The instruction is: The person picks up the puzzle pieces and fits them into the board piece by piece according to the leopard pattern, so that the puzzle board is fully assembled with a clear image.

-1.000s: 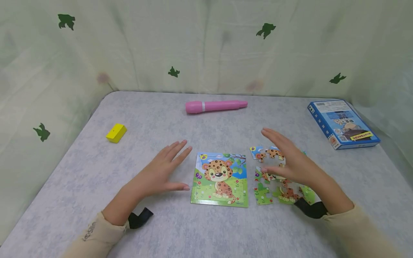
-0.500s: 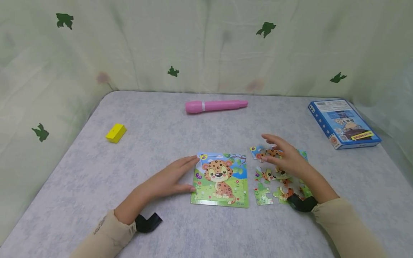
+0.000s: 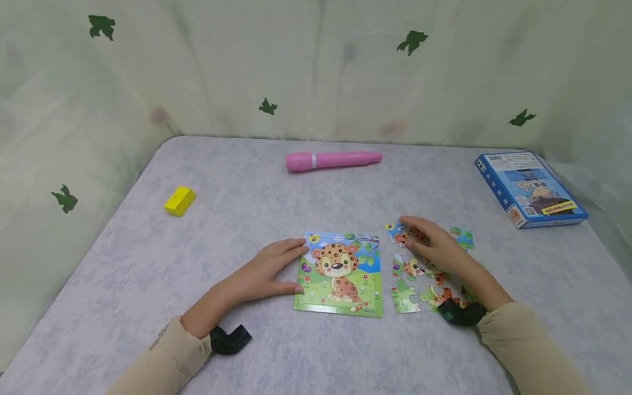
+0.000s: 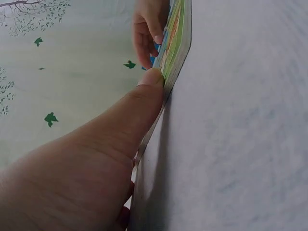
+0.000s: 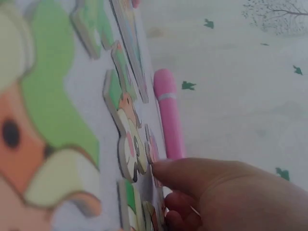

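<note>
- Left hand [image 3: 266, 271]: thumb and fingers apart, extended; tips touching the left edge of the leopard board [image 3: 340, 280].
- Right hand [image 3: 444, 252]: thumb and forefinger apart, low over the far-left puzzle pieces [image 3: 406, 299]; contact uncertain.
- Leopard board: flat, near the middle of the table [image 3: 237, 192], between the hands.
- Puzzle pieces: loose, lying just right of the board, partly hidden beneath the right hand.
- Pink stick [image 3: 340, 159]: white band, far middle.
- Yellow block [image 3: 180, 201]: left side.
- Blue box [image 3: 533, 189]: far right, lying flat.
</note>
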`<control>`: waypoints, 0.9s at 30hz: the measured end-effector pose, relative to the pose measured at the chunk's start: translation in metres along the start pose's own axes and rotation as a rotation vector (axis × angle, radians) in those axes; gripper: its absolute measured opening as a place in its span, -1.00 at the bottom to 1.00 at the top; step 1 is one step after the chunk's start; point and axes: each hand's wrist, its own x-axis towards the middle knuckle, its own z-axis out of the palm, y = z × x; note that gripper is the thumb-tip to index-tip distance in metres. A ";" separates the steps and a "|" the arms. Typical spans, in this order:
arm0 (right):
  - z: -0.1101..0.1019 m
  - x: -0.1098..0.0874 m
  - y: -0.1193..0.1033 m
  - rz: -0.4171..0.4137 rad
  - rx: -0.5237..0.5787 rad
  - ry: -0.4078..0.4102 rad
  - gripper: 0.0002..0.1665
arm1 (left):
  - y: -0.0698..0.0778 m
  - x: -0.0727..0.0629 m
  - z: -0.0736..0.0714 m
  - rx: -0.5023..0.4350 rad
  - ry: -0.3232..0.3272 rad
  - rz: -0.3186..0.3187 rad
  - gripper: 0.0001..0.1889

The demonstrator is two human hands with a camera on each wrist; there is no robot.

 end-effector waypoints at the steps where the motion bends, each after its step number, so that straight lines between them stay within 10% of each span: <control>1: 0.000 0.001 0.001 -0.011 -0.006 0.000 -0.43 | 0.000 0.000 0.000 -0.001 -0.001 -0.004 -0.18; 27: 0.003 -0.002 -0.039 -0.072 -0.207 0.170 -0.48 | -0.001 0.000 0.000 -0.015 0.002 -0.021 -0.18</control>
